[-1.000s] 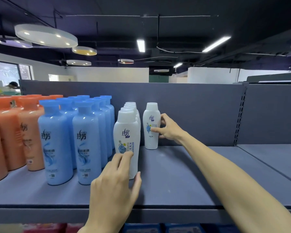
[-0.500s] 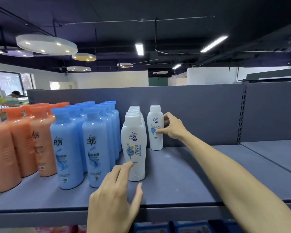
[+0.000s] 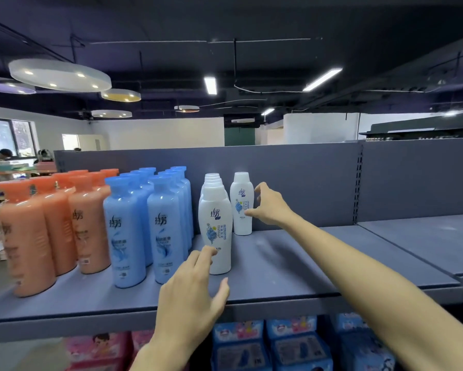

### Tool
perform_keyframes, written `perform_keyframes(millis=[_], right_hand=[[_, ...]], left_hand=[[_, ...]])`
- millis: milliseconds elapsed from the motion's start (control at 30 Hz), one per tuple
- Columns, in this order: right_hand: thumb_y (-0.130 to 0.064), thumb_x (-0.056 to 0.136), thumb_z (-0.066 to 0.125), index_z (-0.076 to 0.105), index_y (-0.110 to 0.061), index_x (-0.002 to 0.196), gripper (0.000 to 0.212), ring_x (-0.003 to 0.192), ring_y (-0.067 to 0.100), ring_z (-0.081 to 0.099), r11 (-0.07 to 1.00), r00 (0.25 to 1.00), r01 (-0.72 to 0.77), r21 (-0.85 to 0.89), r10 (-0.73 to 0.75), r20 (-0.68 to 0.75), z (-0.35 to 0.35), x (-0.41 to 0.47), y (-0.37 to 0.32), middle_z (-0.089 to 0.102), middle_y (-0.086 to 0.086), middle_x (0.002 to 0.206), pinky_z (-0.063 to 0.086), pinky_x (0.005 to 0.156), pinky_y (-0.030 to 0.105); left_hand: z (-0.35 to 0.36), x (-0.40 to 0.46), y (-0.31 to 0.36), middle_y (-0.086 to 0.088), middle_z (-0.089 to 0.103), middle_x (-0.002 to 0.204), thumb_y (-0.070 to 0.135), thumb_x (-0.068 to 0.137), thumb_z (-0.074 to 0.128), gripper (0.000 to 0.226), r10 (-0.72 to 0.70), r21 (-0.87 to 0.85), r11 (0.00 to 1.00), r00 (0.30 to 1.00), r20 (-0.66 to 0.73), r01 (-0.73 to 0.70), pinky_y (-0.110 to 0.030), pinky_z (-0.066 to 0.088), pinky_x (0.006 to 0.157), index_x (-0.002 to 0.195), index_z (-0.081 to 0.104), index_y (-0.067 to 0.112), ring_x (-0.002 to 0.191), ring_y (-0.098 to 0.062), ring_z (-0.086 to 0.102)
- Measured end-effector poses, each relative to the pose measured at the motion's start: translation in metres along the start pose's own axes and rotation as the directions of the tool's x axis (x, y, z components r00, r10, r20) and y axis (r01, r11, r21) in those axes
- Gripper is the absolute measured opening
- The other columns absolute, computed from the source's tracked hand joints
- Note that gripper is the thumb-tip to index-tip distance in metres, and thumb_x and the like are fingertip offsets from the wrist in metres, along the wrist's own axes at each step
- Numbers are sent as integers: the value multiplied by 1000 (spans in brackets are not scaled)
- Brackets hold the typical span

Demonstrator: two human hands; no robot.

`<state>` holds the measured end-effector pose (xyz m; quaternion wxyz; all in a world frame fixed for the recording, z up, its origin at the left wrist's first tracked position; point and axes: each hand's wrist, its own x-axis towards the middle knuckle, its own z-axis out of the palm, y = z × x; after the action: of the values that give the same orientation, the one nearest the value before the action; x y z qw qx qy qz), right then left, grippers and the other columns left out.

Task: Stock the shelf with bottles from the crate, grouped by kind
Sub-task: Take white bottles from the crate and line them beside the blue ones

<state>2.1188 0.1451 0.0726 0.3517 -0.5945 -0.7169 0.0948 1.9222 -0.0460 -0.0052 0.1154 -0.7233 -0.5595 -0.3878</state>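
A row of white bottles [image 3: 215, 231] stands front to back on the grey shelf [image 3: 292, 266], right of the blue bottles [image 3: 144, 231] and orange bottles [image 3: 51, 231]. One more white bottle [image 3: 241, 199] stands upright alone at the back, beginning a second row. My right hand [image 3: 271, 206] is beside it with fingers spread; a fingertip touches its right side and the thumb is off it. My left hand [image 3: 195, 293] reaches over the shelf's front edge, and its straight fingertips touch the low front of the nearest white bottle. The crate is out of view.
Right of the white bottles the shelf is bare up to its grey back panel [image 3: 305, 183]. A second shelf section [image 3: 425, 236] adjoins on the right. Pink packs [image 3: 101, 349] and blue packs [image 3: 278, 344] fill the shelf below.
My right hand has opened and let go of the back white bottle, which stays standing. My left hand has shifted slightly along the front bottle. The camera has moved closer and tilted up.
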Motion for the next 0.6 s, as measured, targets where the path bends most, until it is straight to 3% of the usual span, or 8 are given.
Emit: perform_keyframes(millis=[100, 200, 300, 433, 600], right_hand=[[-30, 79, 80, 49, -18, 124, 57, 101, 22, 65, 998, 997, 68, -8, -67, 42, -17, -39, -15, 61, 3, 119, 56, 87, 39], [-30, 81, 80, 53, -22, 120, 48, 93, 9, 70, 992, 993, 110, 66, -112, 30, -36, -94, -27, 64, -4, 113, 57, 72, 23], [-28, 83, 80, 56, -26, 115, 40, 86, -3, 69, 974, 987, 160, 163, -158, -27, -46, -164, -26, 66, -14, 106, 53, 72, 12], [-25, 85, 79, 57, -25, 119, 40, 86, 0, 70, 971, 987, 140, 196, -153, 53, -24, -240, 0, 66, -11, 109, 57, 76, 16], [-27, 85, 79, 56, -27, 119, 41, 85, 1, 71, 985, 984, 37, 168, -65, 163, 23, -283, 42, 66, -7, 111, 55, 69, 16]], left_hand=[[-9, 9, 5, 17, 56, 108, 44, 84, 58, 38, -15, -40, 999, 1000, 23, 16, -36, 54, 74, 117, 43, 33, 101, -8, 60], [-14, 10, 6, 16, 58, 108, 41, 84, 60, 38, -1, -83, 997, 999, 36, 4, -36, 54, 75, 117, 45, 31, 99, -9, 60], [-14, -11, 5, 19, 59, 105, 40, 84, 64, 37, 51, -175, 984, 998, 40, -44, -34, 55, 75, 116, 49, 32, 96, -4, 60], [2, -53, 6, 18, 61, 103, 39, 83, 68, 37, 134, -247, 964, 983, 126, -100, -35, 56, 74, 115, 50, 32, 93, -4, 62], [43, -95, 2, 15, 62, 107, 36, 83, 67, 38, 117, -280, 959, 952, 284, -34, -38, 54, 78, 115, 49, 30, 99, -11, 62]])
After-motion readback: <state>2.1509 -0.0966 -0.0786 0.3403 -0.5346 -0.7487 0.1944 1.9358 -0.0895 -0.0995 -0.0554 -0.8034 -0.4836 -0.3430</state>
